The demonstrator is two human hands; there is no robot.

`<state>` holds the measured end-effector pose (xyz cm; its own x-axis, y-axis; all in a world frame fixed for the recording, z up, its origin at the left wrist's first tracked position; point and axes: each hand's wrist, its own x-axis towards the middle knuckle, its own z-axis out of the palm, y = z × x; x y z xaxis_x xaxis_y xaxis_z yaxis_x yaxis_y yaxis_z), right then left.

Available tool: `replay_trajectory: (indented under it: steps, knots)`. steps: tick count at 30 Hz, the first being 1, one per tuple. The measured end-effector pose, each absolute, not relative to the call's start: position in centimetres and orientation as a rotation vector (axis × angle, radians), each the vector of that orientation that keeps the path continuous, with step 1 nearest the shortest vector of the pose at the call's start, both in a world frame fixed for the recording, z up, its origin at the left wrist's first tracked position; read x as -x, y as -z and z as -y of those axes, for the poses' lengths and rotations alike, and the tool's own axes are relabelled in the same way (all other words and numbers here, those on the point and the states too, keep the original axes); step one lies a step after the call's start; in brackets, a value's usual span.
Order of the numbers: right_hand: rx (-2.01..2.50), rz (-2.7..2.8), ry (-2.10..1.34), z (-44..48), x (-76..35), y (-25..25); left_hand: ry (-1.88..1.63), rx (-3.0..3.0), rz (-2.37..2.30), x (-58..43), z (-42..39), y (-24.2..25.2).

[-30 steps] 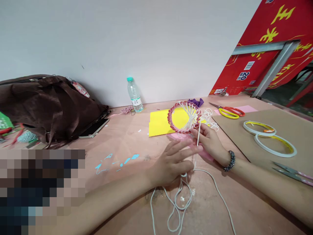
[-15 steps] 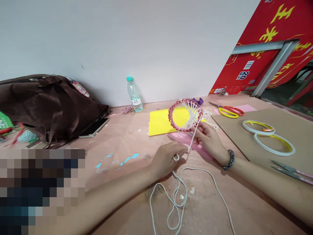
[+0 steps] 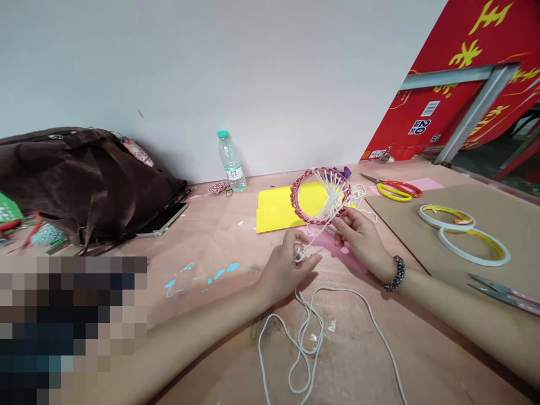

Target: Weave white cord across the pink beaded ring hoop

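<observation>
My right hand [image 3: 358, 236] pinches the lower right edge of a hoop [image 3: 294, 205] wrapped in pinkish-red trim. White strands fan across the right part of the hoop, meeting near its lower right. From there a white cord [image 3: 319, 232] runs down to my left hand [image 3: 289, 267]. My left fingers are curled around a small bundle of that cord, with the thumb stretched out below it. More of the cord lies in loose loops on the table beneath my left hand. Behind the hoop lies a yellow sheet [image 3: 274, 209], and under my right hand a pink sheet [image 3: 356, 261].
Red-and-yellow-handled scissors [image 3: 394, 190], two tape rolls [image 3: 475, 256] and other scissors [image 3: 502, 292] lie to the right, partly on a brown board [image 3: 392, 225]. A water bottle [image 3: 232, 163] stands by the white wall. At left are a brown bag [image 3: 84, 185] and a phone [image 3: 162, 219].
My left hand has turned and its thumb has spread away from the fingers, showing the cord bundle. The taut cord now slants further left. The hoop and right hand have barely moved.
</observation>
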<state>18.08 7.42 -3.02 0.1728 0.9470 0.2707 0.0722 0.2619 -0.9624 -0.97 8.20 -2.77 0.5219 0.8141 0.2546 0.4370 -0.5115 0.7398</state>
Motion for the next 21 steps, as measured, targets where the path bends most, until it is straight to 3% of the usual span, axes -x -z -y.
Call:
replay_trajectory:
  steps: [11,14,18,21]
  knots:
    - [1.129,1.231,-0.853,-7.3,-17.9,3.0,-0.632,-2.773,-0.092,1.0,-7.2,2.0]
    - [1.126,1.245,-0.868,-7.4,-18.0,3.0,-0.531,-2.625,-0.278,0.8,-7.3,2.3]
    - [1.118,1.255,-0.863,-7.6,-18.1,3.2,-0.738,-2.362,-0.846,0.6,-8.1,2.9]
    - [1.111,1.253,-0.864,-7.6,-18.2,3.3,-0.739,-2.247,-0.988,0.6,-8.5,3.0]
